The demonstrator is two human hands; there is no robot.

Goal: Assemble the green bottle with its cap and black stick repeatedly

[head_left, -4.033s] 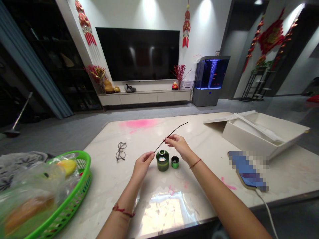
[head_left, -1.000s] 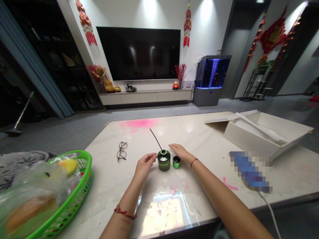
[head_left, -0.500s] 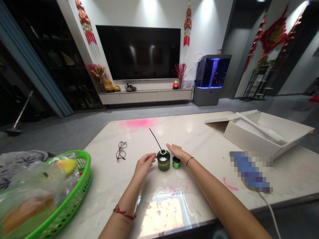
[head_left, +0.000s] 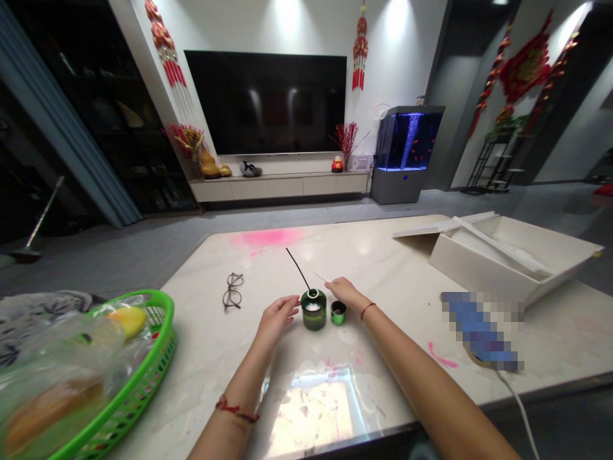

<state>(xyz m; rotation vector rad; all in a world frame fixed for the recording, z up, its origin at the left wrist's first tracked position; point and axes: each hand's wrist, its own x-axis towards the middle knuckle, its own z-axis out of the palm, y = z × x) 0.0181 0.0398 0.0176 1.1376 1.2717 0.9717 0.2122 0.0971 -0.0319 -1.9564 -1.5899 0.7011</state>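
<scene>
A green glass bottle point(head_left: 313, 313) with a pale ring at its mouth stands upright on the table, a thin black stick point(head_left: 297, 269) leaning out of its neck. My left hand point(head_left: 278, 314) is at the bottle's left side, fingers loosely stretched; whether the fingertips touch the glass I cannot tell. Beyond the bottle to the right, my right hand point(head_left: 347, 294) pinches a thin white stick point(head_left: 321, 277) that points up and left, its tip apart from the bottle's mouth. A small shiny green cap point(head_left: 338, 314) sits between the bottle and my right wrist.
Eyeglasses point(head_left: 233, 291) lie to the left on the marble table point(head_left: 191, 358). A green basket point(head_left: 165, 332) with bagged items fills the near left. At the right are an open white box point(head_left: 483, 262) and a blurred-out blue object point(head_left: 481, 332) with a white cable.
The white stick has tilted from nearly upright to leaning left, toward the bottle. My right hand has turned slightly and shifted a little right. My left hand stays beside the bottle.
</scene>
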